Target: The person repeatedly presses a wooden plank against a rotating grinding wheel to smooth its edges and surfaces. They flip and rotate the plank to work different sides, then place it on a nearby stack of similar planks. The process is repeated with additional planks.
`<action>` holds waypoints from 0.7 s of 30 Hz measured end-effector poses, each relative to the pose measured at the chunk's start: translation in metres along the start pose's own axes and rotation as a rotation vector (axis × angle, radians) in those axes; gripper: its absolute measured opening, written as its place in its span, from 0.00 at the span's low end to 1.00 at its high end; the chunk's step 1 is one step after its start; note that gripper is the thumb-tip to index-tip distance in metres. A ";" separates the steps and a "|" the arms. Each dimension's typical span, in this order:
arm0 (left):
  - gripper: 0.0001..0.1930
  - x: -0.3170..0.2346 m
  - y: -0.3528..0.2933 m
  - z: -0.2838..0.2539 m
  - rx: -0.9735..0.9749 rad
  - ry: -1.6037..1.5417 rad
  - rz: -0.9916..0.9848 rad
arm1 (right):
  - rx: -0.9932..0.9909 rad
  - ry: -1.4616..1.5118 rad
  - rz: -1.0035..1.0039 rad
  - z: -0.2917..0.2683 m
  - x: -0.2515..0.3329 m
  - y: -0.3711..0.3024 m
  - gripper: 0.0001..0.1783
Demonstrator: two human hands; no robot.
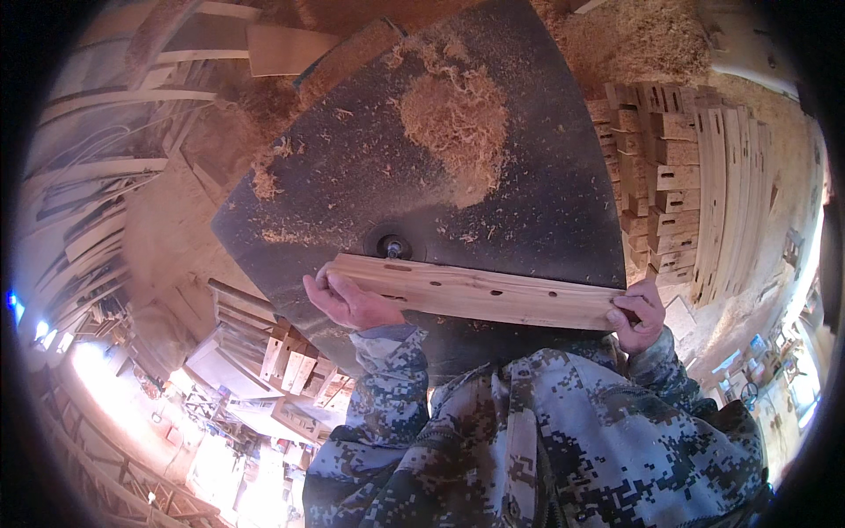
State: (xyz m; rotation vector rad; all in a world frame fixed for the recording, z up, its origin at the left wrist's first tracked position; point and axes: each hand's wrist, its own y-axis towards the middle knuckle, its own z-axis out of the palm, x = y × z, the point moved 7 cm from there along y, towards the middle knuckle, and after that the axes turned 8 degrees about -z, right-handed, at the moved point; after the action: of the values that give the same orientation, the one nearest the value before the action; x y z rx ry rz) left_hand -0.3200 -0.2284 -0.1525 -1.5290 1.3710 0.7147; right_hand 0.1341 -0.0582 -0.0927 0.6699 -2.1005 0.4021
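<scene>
A pale wooden board (506,297) with several slots cut along it lies across the near part of a dark metal machine table (537,194). Its left part touches or nearly touches a round cutter spindle (393,247) that rises from an opening in the table. My left hand (354,302) grips the board at its left end, thumb near the edge and fingers partly hidden. At the other end my right hand (638,315) is closed round the board, knuckles up.
Wood shavings (458,128) are heaped on the far half of the table. Slotted wooden pieces (676,194) stand stacked to the right, with long boards (726,202) beside them. More wooden pieces (299,363) lie below the table's left edge. Sawdust (642,40) covers the floor behind.
</scene>
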 end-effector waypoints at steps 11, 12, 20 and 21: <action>0.43 -0.020 0.015 0.001 -0.062 0.068 -0.075 | 0.021 -0.027 -0.033 0.020 0.012 0.016 0.13; 0.44 -0.021 0.016 0.001 -0.066 0.065 -0.066 | 0.005 -0.017 -0.042 0.019 0.013 0.016 0.13; 0.44 -0.022 0.014 0.004 -0.065 -0.025 -0.063 | 0.010 -0.032 -0.023 0.017 0.015 0.017 0.12; 0.44 -0.023 0.014 0.004 -0.078 0.014 -0.074 | 0.011 -0.029 -0.016 0.018 0.015 0.017 0.12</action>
State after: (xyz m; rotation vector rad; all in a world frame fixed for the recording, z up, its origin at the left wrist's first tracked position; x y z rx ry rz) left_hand -0.3380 -0.2144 -0.1377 -1.6402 1.3026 0.7196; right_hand 0.1049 -0.0585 -0.0911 0.7028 -2.1198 0.3975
